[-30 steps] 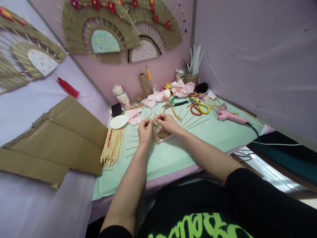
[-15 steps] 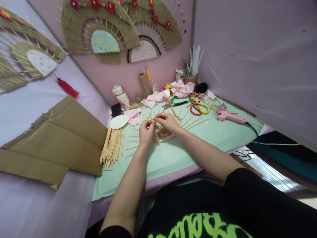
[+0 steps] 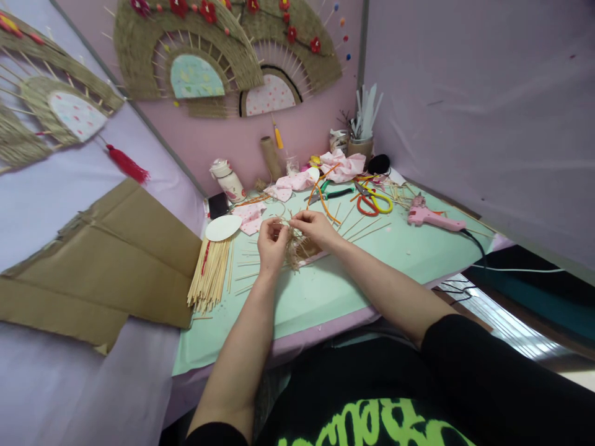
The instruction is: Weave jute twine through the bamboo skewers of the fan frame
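Across a mint-green tabletop (image 3: 325,297), sticks (image 3: 247,277) already fan out as the left hand (image 3: 272,244) and right hand (image 3: 317,228) pinch tangled twine (image 3: 292,253), apparently not yet laid flat.

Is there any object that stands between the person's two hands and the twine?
Nothing visible does. The left hand and the right hand are both at the twine. The scissors and green-handled pliers lie beyond the hands; the pink glue gun lies off to the right.
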Tool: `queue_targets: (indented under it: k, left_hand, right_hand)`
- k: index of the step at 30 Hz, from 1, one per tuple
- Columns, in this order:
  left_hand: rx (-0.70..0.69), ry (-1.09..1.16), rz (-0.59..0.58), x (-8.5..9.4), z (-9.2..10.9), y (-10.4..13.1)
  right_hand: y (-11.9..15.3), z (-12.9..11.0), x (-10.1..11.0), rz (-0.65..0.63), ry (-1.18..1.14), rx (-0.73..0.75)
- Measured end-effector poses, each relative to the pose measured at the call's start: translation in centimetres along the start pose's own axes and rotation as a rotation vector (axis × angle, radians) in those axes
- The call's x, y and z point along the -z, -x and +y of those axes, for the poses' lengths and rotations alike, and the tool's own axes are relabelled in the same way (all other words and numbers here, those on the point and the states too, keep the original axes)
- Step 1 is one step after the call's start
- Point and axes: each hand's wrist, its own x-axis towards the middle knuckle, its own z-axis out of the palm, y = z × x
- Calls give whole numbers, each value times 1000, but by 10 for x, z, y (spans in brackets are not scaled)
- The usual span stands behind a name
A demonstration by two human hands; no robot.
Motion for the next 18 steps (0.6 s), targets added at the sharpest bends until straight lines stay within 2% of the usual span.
queue_targets:
  k: [5,11,18]
  left_hand:
    - [-34,-34,8,0,1,1]
    - [-74,-1,105,1,1,1]
    - [-91,-16,67,1,1,4]
  right_hand:
    - [0,0,0,-21,32,25]
    - [1,0,-2,-18,50,54]
    - [0,2,-1,-19,48,67]
